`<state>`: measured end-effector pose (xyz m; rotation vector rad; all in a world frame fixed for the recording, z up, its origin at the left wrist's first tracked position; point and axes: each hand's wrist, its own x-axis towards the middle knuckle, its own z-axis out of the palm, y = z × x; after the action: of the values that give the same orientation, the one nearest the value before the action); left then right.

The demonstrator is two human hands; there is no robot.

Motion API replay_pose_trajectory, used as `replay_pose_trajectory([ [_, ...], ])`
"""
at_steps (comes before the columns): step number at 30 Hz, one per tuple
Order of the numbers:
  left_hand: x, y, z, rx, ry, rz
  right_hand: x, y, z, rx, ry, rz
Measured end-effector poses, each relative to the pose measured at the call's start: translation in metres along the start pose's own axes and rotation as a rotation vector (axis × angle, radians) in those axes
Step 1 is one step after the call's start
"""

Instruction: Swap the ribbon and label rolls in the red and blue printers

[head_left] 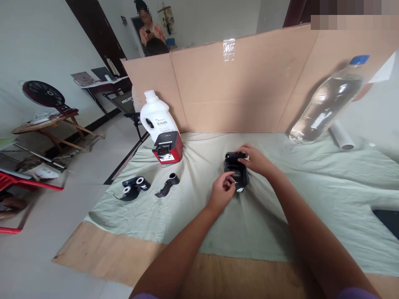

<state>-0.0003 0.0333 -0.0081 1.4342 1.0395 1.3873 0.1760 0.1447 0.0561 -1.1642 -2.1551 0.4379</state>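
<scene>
A small black printer-like device (240, 177) stands on the green cloth with its lid raised and its hollow inside showing. My right hand (254, 159) grips the raised lid (233, 155) from the right, thumb and fingers closed around its edge. At the device's front left, my left hand (222, 190) has its fingers curled in a pinch over the opening. Whatever may be between those fingertips is too small to make out. Farther left, a loose black roll (168, 185) lies partly unwound, and beside it are more black rolls (134, 187) with white cores.
A red and black boxy printer (168, 147) stands before a white detergent bottle (158, 114). Cardboard (230, 91) walls off the back. At right are a large clear bottle (327, 106), a grey tube (342, 135) and a dark flat object (388, 220). Behind the cardboard is a person (151, 33).
</scene>
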Motion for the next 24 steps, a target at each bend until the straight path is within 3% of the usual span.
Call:
replay_pose_trajectory([
  [3,-0.001,0.001,0.000,0.040,-0.058,-0.002,-0.003,-0.005,-0.008,-0.041,-0.192,0.047],
  [7,-0.001,0.001,-0.002,0.079,-0.059,0.006,-0.002,-0.009,-0.004,-0.060,-0.197,0.273],
  [12,-0.002,0.003,-0.001,0.079,-0.072,0.019,0.000,-0.002,0.006,0.124,-0.265,0.507],
  [15,-0.002,0.008,-0.002,0.088,-0.071,0.056,-0.002,0.003,0.010,0.150,-0.212,0.543],
  [18,-0.001,0.012,-0.007,0.199,0.072,0.089,-0.013,0.001,0.016,0.213,-0.108,0.614],
  [20,0.001,0.009,-0.013,0.327,0.103,0.098,-0.027,-0.005,0.024,0.299,-0.013,0.645],
  [24,0.008,-0.006,-0.024,0.482,-0.163,0.125,-0.061,-0.023,0.047,0.445,0.217,0.534],
])
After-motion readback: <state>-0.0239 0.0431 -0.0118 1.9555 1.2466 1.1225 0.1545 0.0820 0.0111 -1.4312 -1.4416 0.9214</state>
